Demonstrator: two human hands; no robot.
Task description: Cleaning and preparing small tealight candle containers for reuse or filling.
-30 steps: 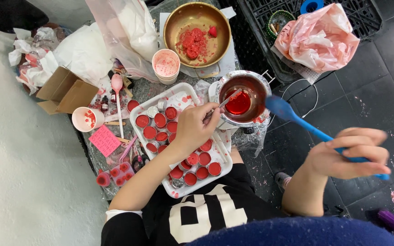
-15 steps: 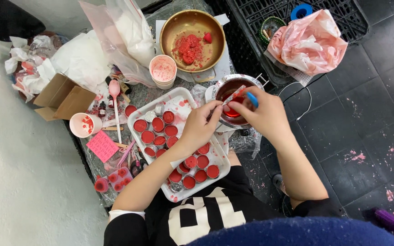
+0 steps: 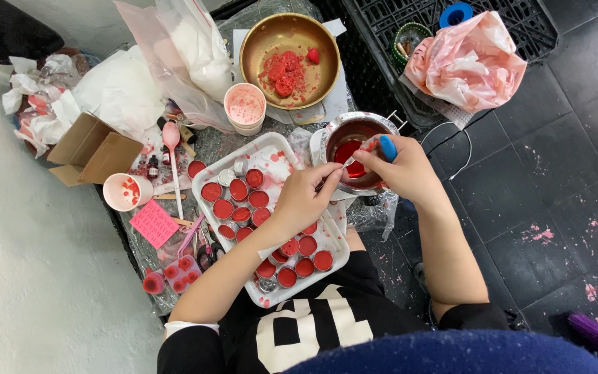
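right hand (image 3: pixel 401 170) closed on blue spatula (image 3: pixel 387 147) over pot (image 3: pixel 352 149) | left hand (image 3: pixel 304 199) pinches thin tool at pot rim | risk — red liquid drips onto tray (image 3: pixel 205 176) below grips

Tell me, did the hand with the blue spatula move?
Yes. The right hand came in from over the dark floor to the small metal pot of red liquid, and the blue spatula came with it.

Left hand (image 3: pixel 304 197) curled, fingers pinched, right hand (image 3: pixel 399 170) closed, both forearms extended
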